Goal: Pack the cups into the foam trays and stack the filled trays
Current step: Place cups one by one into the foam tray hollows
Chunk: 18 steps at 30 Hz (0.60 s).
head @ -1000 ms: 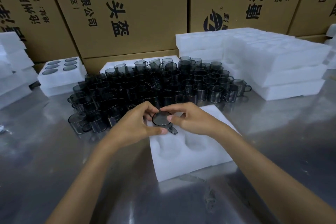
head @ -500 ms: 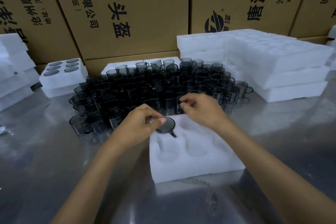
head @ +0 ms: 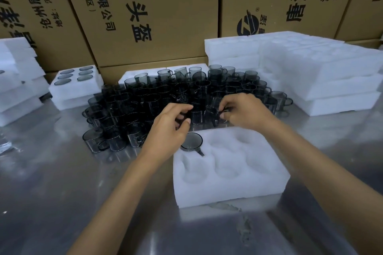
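Cups (head: 178,97) of dark see-through glass stand packed close together in a big bunch on the shiny tabletop (head: 51,182). Just near that bunch lies a white foam tray (head: 230,184) with round holes in it. One cup (head: 191,142) sits in the far left hole of the tray, with its handle pointing to the near right. The other holes that show hold nothing. The left hand (head: 170,128) is just left of that cup, at the near edge of the bunch. Its fingers are curled with the thumb close to them, but I cannot tell if it is pinching a cup. The right hand (head: 242,109) reaches into the near side of the bunch, and its fingers (head: 222,107) are curled around a dark cup (head: 213,114) there. A filled tray (head: 75,87) with six cups rests to the far left on another tray. Tall piles of white trays (head: 310,72) stand to the far right. Brown boxes (head: 155,10) with black letters stand at the back.
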Motion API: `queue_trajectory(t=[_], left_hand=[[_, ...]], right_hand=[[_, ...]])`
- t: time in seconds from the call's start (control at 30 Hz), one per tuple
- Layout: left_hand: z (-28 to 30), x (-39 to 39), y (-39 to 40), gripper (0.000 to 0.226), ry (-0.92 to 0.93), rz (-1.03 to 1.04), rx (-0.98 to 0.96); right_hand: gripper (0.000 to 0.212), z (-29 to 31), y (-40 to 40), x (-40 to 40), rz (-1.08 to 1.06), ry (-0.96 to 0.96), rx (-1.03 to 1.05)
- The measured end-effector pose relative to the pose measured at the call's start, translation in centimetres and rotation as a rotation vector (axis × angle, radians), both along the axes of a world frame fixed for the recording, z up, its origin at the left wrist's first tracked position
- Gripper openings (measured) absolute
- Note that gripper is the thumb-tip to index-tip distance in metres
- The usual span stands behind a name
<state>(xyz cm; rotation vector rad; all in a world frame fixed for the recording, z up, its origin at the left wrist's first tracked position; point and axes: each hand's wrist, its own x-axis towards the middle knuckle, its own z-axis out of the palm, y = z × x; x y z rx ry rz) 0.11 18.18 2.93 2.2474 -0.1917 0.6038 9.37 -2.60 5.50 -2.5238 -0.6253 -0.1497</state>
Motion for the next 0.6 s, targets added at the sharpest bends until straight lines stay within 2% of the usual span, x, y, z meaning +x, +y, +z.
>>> queue_trajectory(t=[0.07, 0.2, 0.33, 0.5, 0.6], left_hand=[[0.5, 0.3, -0.8, 0.047, 0.015, -0.083, 0.014], [0.8, 0.6, -2.4, 0.068, 0.084, -0.25, 0.032], [0.3, 0.5, -3.3, 0.071, 0.157, -0.268, 0.047], [-0.2, 0.2, -2.7, 0.07, 0.213, -0.175, 0.123], [-0.1, 0.2, -2.7, 0.069, 0.251, -0.18, 0.15]], right_hand=[[0.014, 1.6, -1.4, -0.7, 0.064, 0.011, 0.072], [0.021, 3.9, -3.6, -2.2, 0.278, 0.11, 0.012], [0.02, 3.2, -4.1, -2.8, 0.364, 0.188, -0.045], [0.034, 0.7, -3.8, -3.0, 0.389, 0.308, 0.124], [0.033, -0.5, -3.8, -3.0, 0.366, 0.312, 0.193]])
